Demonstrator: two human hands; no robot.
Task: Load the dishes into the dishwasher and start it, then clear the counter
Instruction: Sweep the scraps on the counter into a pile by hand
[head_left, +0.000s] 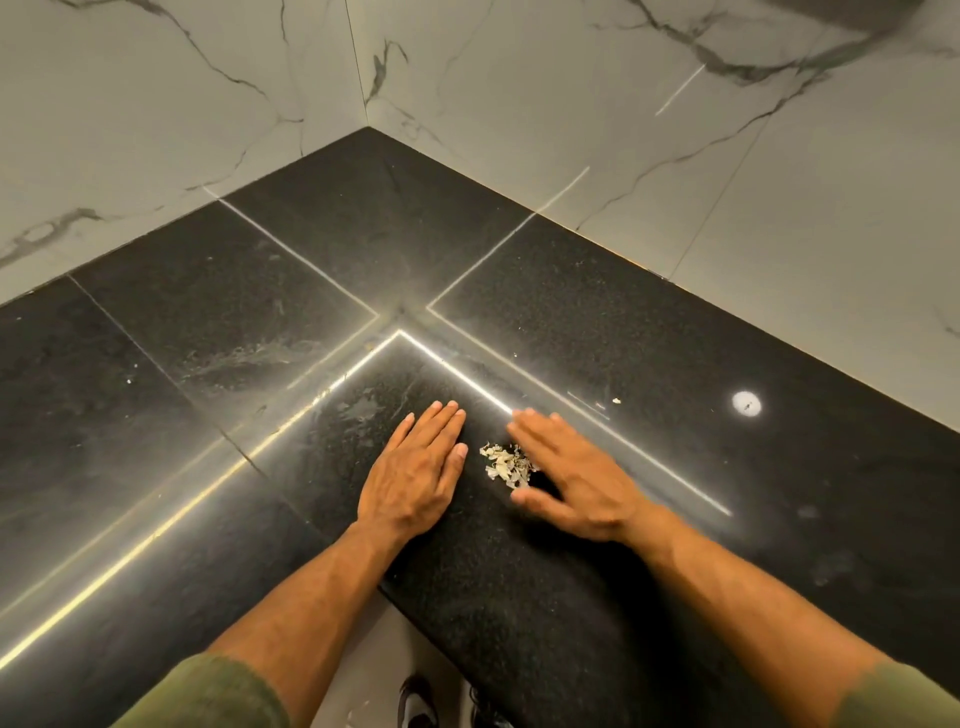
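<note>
Left hand (415, 478): flat, palm down on the black stone counter (649, 338), fingers straight and pressed together, tips pointing toward 1 o'clock, thumb lying alongside; it holds nothing. Right hand (571, 480): also palm down on the counter, fingers straight and close together, tips pointing toward 11 o'clock, thumb stretched out toward 9 o'clock; slightly blurred; it holds nothing. Pile of pale scraps (506, 463): small heap of whitish, flaky bits lying on the counter between the two hands, at 3 o'clock from the left hand's thumb and just apart from it, and at 9 o'clock from the right hand's fingers, its right edge touching or tucked under them; which of the two cannot be told. Loose crumb (616, 400): single pale speck on the counter, at 1 o'clock from the right hand, well apart from the pile. Counter: dark, speckled, L-shaped, running into a corner at 12 o'clock, with bright streaks of reflected light and a round light spot (746, 404) at 2 o'clock from the right hand. Walls (571, 104): white marble-look tile with grey veins, meeting above the corner. Forearms: bare, with green sleeves (218, 691) pushed up near the lower edge. Shoes (415, 701): visible on the floor at 6 o'clock.
</note>
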